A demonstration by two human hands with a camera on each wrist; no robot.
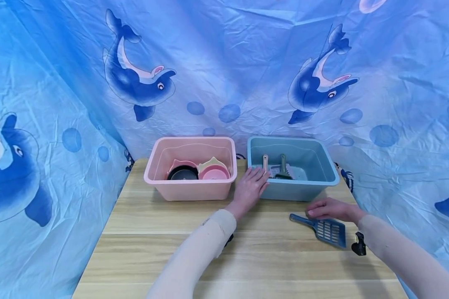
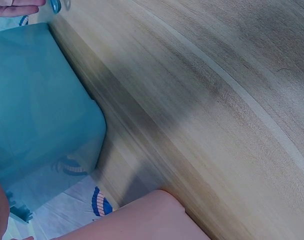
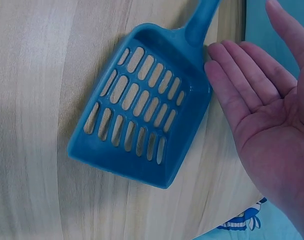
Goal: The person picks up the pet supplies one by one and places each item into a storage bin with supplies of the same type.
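Observation:
A blue slotted litter scoop (image 1: pixel 329 233) lies flat on the wooden table, its handle pointing to the left. My right hand (image 1: pixel 331 209) is beside the scoop, fingers extended; in the right wrist view the palm shows and the fingertips (image 3: pixel 217 50) are right at the scoop's edge near the handle. My left hand (image 1: pixel 250 189) rests at the near left corner of the blue bin (image 1: pixel 292 191), fingers reaching over its rim. Inside that bin are a pink-handled tool (image 1: pixel 265 161) and a green-handled scoop (image 1: pixel 283 162), their lower parts partly hidden.
To the left stands a pink bin (image 1: pixel 194 192) with a black bowl (image 1: pixel 183 173), a pink bowl (image 1: pixel 214 172) and other ear-shaped rims in it. Behind both bins hangs a blue dolphin-print cloth (image 1: pixel 232 74). Bare wood of the table (image 1: pixel 262 265) shows in front.

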